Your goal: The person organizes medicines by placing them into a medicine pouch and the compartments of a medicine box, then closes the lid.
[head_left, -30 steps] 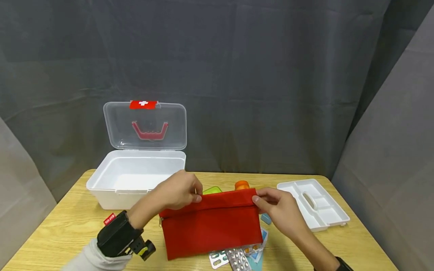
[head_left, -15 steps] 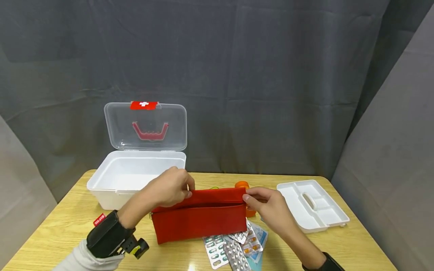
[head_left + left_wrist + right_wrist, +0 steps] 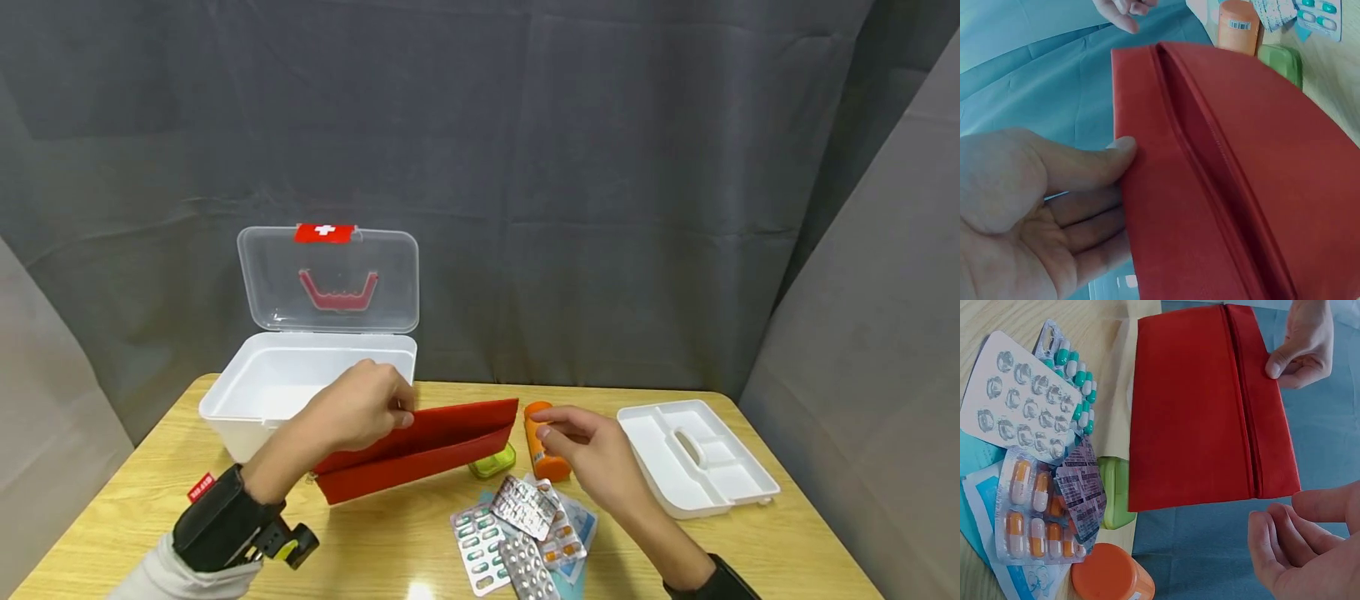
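Observation:
My left hand point(image 3: 365, 408) pinches the long top edge of a red zip pouch point(image 3: 420, 450), thumb on one face and fingers behind. In the left wrist view the pouch's zip opening point(image 3: 1210, 150) gapes as a dark slit. My right hand point(image 3: 588, 446) is off the pouch, fingers loosely bent with nothing between them, close to an orange bottle point(image 3: 551, 467) that lies on the table. Below the pouch lie several pill blister packs point(image 3: 480, 546), white-and-blue packets point(image 3: 581, 533) and a small green case point(image 3: 495, 461).
A white first-aid box point(image 3: 255, 425) with its clear lid point(image 3: 330, 275) raised stands at the back left, behind my left hand. On the right lies a white divided tray point(image 3: 697, 458) with a handle. The wooden table point(image 3: 795, 533) ends at a grey curtain.
The pouch has moved left, lifted and tilted in my left hand, uncovering the blister packs, green case and bottle. My right hand has let go of the pouch's right corner.

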Action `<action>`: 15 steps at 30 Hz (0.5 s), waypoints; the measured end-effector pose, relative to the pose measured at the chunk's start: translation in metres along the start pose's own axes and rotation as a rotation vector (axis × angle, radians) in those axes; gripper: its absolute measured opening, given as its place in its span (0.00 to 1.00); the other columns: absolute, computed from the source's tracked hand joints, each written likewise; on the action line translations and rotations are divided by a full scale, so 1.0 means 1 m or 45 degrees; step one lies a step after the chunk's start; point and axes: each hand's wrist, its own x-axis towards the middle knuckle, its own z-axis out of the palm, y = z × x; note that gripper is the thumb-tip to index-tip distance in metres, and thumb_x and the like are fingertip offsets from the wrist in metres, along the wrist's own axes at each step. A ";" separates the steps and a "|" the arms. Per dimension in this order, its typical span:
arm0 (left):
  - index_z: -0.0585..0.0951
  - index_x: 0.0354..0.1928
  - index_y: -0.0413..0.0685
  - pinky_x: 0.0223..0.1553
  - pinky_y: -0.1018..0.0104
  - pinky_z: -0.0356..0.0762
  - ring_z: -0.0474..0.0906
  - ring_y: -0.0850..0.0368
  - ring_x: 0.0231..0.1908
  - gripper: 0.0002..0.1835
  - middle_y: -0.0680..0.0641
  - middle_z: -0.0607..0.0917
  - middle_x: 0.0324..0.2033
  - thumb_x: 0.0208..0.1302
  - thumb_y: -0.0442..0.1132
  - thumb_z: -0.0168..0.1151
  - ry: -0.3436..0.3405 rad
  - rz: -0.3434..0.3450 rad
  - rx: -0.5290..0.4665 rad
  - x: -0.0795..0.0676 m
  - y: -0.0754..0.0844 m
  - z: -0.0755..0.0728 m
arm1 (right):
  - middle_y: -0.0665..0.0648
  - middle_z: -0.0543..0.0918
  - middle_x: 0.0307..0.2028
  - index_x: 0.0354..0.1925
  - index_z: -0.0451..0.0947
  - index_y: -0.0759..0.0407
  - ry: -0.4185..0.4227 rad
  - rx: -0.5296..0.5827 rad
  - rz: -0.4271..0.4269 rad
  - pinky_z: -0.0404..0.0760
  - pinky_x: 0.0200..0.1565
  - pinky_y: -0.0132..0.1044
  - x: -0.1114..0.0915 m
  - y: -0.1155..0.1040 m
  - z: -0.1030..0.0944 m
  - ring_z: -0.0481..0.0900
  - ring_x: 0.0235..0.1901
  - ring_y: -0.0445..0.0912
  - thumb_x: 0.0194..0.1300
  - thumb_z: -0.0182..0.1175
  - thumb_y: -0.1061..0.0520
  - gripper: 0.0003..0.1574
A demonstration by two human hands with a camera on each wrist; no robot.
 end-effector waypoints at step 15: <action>0.84 0.19 0.49 0.27 0.67 0.71 0.69 0.61 0.21 0.11 0.58 0.78 0.14 0.55 0.29 0.66 -0.021 -0.103 0.035 -0.010 -0.014 -0.008 | 0.57 0.87 0.35 0.52 0.85 0.60 -0.020 -0.047 0.054 0.83 0.40 0.32 -0.004 0.008 -0.002 0.84 0.35 0.43 0.68 0.61 0.65 0.15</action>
